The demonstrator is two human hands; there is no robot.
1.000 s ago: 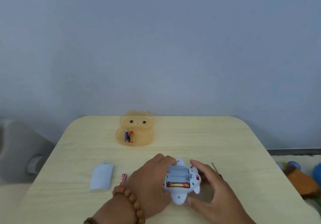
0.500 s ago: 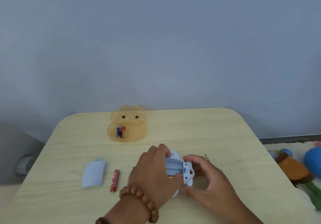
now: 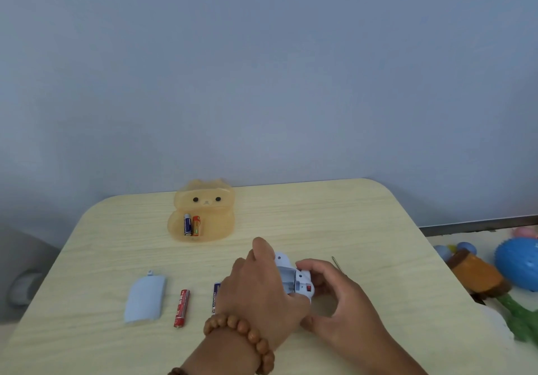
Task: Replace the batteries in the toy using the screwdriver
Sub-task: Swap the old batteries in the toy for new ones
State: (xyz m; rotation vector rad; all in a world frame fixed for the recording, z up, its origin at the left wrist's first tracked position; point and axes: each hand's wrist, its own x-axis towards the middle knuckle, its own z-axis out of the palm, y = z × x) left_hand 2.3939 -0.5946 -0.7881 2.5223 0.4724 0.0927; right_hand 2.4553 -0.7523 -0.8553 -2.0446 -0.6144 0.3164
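Wood-grain table [image 3: 320, 223] carries the work. Lower centre: left hand [image 3: 256, 296] and right hand [image 3: 340, 299], fingers clamped on the white toy [image 3: 294, 280], its battery bay open. Removed cover [image 3: 144, 299] and red battery [image 3: 181, 308] lie at lower left. Steady the toy; lift cells end-first.

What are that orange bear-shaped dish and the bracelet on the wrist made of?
The bear-shaped dish looks like translucent, slightly frosted plastic or resin: the table's tone glows through its orange walls. The bracelet seems to be round wooden beads with a satin brown sheen, though polished seeds or plastic cannot be ruled out.
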